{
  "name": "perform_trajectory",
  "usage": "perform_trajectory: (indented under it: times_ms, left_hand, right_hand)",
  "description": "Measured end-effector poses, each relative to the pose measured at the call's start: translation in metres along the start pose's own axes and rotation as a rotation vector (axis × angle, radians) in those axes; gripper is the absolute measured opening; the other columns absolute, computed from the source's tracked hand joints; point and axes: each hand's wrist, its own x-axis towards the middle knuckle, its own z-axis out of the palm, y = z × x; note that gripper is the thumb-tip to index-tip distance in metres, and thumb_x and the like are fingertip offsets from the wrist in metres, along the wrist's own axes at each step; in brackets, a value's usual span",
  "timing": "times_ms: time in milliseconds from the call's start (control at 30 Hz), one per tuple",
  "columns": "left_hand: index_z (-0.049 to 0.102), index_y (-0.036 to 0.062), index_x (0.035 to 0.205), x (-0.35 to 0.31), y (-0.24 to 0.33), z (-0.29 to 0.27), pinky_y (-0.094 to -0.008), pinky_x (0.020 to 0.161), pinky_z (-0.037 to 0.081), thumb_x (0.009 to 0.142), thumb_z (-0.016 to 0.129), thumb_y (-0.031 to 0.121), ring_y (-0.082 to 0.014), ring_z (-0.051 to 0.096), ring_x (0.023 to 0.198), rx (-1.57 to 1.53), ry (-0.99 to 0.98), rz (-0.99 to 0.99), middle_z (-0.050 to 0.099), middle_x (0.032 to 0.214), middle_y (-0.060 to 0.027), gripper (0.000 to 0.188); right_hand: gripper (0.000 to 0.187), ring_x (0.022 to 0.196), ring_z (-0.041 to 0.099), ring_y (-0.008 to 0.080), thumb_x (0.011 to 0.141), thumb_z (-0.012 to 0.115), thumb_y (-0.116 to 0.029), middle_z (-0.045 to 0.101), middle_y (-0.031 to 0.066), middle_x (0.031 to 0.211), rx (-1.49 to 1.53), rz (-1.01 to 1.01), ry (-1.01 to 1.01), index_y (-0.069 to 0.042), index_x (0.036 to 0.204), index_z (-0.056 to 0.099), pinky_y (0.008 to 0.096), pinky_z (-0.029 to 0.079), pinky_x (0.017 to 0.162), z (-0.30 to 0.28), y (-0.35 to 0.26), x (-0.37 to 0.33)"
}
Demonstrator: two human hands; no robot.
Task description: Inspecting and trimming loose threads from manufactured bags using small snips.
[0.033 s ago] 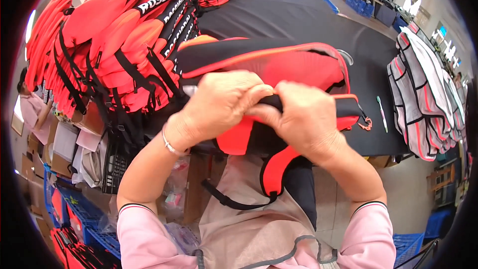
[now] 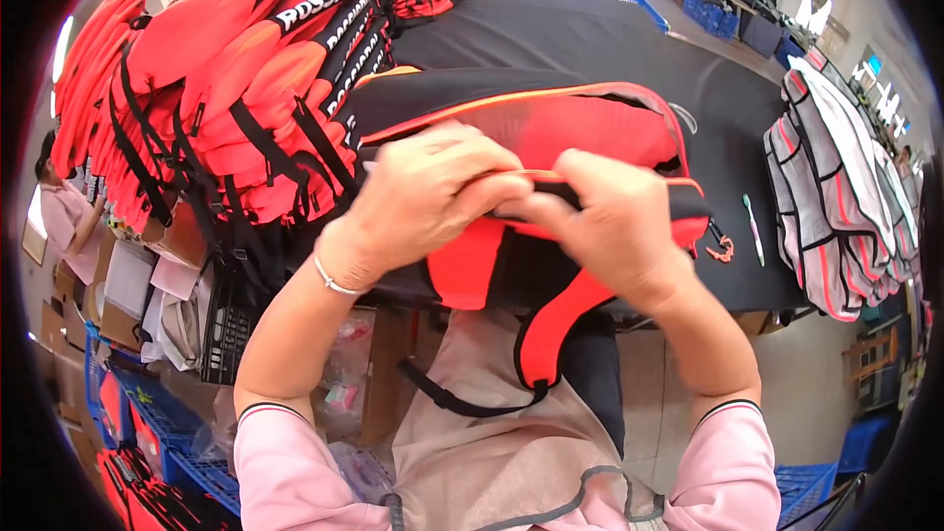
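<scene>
Left of the open red-and-black fabric bag (image 2: 595, 128), which is lying on the black-covered table (image 2: 590, 29), a tall heap of bright red bags with dangling black straps (image 2: 236, 79) is leaning close; those straps could be snagging the bag if it were dragged that way. At the bag's near edge, the left hand (image 2: 423, 187) is grasping the orange-piped rim, its fingertips partly hidden. Below the bag, a curved red padded strap with black edging (image 2: 551, 344) is hanging over the person's lap; its weight could be tugging the bag off-line. Just right of the left hand, the right hand (image 2: 619, 226) is pinching the same rim; uneven pulling could be creasing the piping or straining a seam. Right of the bag, a slim pale-handled brush (image 2: 753, 231) is lying loose, liable to be knocked by a sweeping sleeve, and grey panels with black binding (image 2: 841, 197) are standing stacked beyond it.
</scene>
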Motion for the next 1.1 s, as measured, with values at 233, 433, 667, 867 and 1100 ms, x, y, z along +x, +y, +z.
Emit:
perform_trajectory:
  times_ms: [233,433,667,867,1100]
  left_hand:
    - [0.056,0.0064,0.125,-0.051,-0.042,0.018,-0.0424,0.098,0.041,0.071,0.08,0.018,-0.0343,0.046,0.12,0.668,0.598,0.114,0.05,0.133,-0.0178,0.06]
    - [0.061,-0.0045,0.115,-0.017,-0.046,0.022,-0.0383,0.088,0.051,0.096,0.054,0.019,-0.0349,0.063,0.1,0.337,0.763,0.178,0.063,0.112,-0.0209,0.031]
    - [0.069,0.0003,0.087,-0.033,-0.01,0.015,-0.0319,0.062,0.05,0.095,0.06,0.013,-0.0244,0.059,0.066,-0.302,-0.117,-0.1,0.064,0.077,-0.0107,0.017]
    - [0.07,0.0017,0.085,-0.084,-0.033,0.055,-0.026,0.074,0.047,0.104,0.05,0.035,-0.0034,0.05,0.079,-1.175,-0.413,-0.842,0.059,0.081,0.0067,0.043]
    - [0.049,-0.0047,0.138,-0.064,-0.008,0.042,-0.0277,0.102,0.042,0.096,0.064,0.023,-0.0093,0.053,0.113,-1.112,-0.411,-0.792,0.061,0.127,-0.0035,0.053]
  right_hand:
    - [0.038,0.047,0.052,0.026,0.074,0.083,-0.029,0.052,0.0098,0.055,0.103,-0.159,0.173,-0.006,0.061,0.056,0.0353,0.041,0.046,-0.02,0.005,0.006]
    - [0.041,0.045,0.046,0.0236,0.069,0.087,-0.025,0.046,0.0068,0.053,0.102,-0.315,0.181,-0.007,0.059,0.051,0.0343,0.035,0.044,-0.033,-0.006,-0.007]
    - [0.043,0.046,0.046,0.0252,0.066,0.085,-0.027,0.046,0.0107,0.054,-0.017,-0.051,0.067,-0.004,0.059,0.05,0.0348,0.036,0.046,-0.044,0.074,-0.039]
    - [0.046,0.043,0.041,0.017,0.076,0.083,-0.03,0.044,0.0116,0.052,0.18,0.143,-0.112,-0.002,0.058,0.052,0.0314,0.037,0.044,0.0,0.108,-0.061]
    - [0.047,0.043,0.039,0.0196,0.076,0.083,-0.03,0.041,0.0106,0.05,0.027,0.102,-0.128,-0.001,0.057,0.051,0.0318,0.034,0.043,0.003,0.116,-0.059]
